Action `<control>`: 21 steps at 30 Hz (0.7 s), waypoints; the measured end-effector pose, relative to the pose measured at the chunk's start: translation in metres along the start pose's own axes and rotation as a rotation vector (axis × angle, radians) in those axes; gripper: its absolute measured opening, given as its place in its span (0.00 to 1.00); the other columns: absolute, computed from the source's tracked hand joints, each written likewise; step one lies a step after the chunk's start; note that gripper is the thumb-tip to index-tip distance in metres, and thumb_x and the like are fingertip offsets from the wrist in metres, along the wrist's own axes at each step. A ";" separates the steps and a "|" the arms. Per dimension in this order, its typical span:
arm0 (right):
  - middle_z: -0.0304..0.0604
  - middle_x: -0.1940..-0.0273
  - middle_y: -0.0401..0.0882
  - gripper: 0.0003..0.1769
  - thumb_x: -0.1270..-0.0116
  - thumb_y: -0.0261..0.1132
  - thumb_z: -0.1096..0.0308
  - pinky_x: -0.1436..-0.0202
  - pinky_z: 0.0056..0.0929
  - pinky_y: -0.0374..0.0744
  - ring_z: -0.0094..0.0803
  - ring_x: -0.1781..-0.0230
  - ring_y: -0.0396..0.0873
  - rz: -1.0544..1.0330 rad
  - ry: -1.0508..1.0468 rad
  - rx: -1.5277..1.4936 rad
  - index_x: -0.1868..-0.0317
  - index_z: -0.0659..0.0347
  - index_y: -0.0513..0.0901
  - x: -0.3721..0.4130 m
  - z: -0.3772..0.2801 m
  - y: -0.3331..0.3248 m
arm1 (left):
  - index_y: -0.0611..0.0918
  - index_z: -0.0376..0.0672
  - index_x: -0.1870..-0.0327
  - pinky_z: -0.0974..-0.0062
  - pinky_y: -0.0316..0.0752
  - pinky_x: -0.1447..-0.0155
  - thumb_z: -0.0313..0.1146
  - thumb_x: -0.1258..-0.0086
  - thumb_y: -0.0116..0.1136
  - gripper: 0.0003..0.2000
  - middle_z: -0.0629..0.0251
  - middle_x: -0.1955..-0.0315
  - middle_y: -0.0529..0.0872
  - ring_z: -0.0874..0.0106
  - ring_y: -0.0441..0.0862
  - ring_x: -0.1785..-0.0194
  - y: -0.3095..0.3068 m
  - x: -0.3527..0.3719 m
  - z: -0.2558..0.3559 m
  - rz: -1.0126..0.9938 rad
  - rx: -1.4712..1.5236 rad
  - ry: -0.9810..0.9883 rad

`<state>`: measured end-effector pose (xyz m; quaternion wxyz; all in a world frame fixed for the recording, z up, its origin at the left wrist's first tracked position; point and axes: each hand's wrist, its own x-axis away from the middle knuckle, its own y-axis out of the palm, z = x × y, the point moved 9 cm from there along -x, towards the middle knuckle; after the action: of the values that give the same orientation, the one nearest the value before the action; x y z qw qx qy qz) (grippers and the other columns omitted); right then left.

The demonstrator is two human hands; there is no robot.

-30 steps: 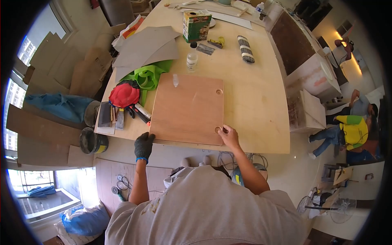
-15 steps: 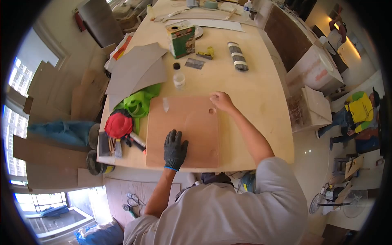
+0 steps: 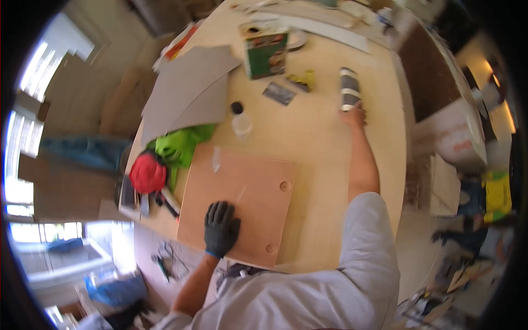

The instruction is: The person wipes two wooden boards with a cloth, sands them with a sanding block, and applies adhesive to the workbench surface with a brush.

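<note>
My left hand (image 3: 221,228), in a dark grey knitted glove, lies flat with fingers stretched out on a reddish-brown wooden panel (image 3: 253,181). The panel has two round recesses along its right edge. A small clear piece (image 3: 216,159) lies near its far left corner. Out to the right, my bare right hand (image 3: 355,114) closes on the near end of a dark grey bundle with white bands (image 3: 350,88). Blur and the hand itself hide part of that grip. A clear bottle with a black cap (image 3: 241,124) stands beyond the panel.
Grey sheets (image 3: 184,91), a green cloth (image 3: 184,146) and a red cap-like item (image 3: 147,172) lie at the left of the table. Further back are a green tin (image 3: 266,55), a dark flat piece (image 3: 279,93) and a yellow item (image 3: 304,80). A person in yellow (image 3: 496,195) is at right.
My right hand has left the panel's far right corner and reached forward and right to the banded bundle. My left hand stays on the panel. The whole view has turned and shifted.
</note>
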<state>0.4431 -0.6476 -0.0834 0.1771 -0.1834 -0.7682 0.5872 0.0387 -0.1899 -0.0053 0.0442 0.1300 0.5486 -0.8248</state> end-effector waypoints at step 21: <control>0.56 0.38 0.71 0.43 0.50 0.78 0.54 0.33 0.49 0.68 0.53 0.38 0.70 -0.266 -1.450 -0.498 0.33 0.50 0.72 0.440 -0.166 -0.042 | 0.79 0.38 0.45 0.49 0.65 0.32 0.34 0.41 0.64 0.22 0.46 0.44 0.78 0.46 0.72 0.38 0.003 0.002 0.001 -0.027 -0.040 -0.016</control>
<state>0.1384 -0.3035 0.0230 -0.3472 0.3057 -0.8169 0.3444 0.0372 -0.1922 -0.0083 0.0399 0.1151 0.5665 -0.8150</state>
